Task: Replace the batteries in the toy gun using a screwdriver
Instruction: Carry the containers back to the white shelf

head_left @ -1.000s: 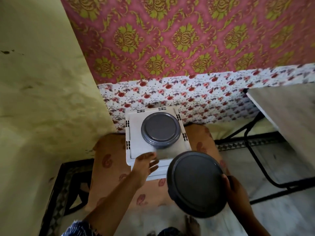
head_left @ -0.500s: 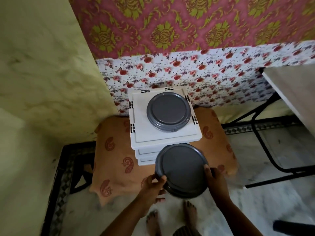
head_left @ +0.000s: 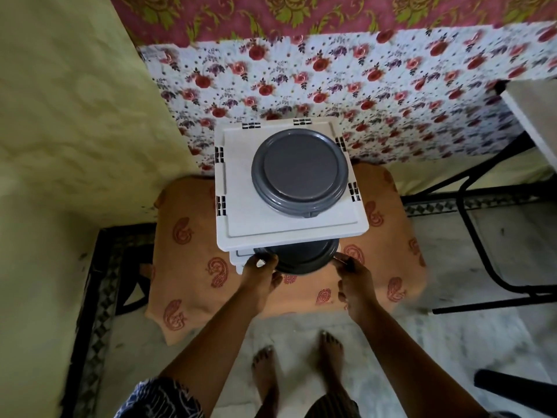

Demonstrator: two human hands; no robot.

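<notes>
A round dark grey lidded container [head_left: 297,259] sits half under the top of a white plastic shelf unit [head_left: 241,230], on a lower level. My left hand [head_left: 260,274] grips its left rim and my right hand [head_left: 352,276] holds its right rim. A second grey round container [head_left: 298,168] stands on top of the white unit. No toy gun, screwdriver or batteries are in view.
The white unit stands on a low seat draped with an orange paisley cloth [head_left: 193,267], against a floral-covered wall [head_left: 391,86]. A black metal table frame [head_left: 482,236] is at the right. My bare feet [head_left: 301,366] stand on the marble floor.
I have carried the grey container forward and down with both hands, so it now sits partly under the white unit's top. The camera tilted further downward.
</notes>
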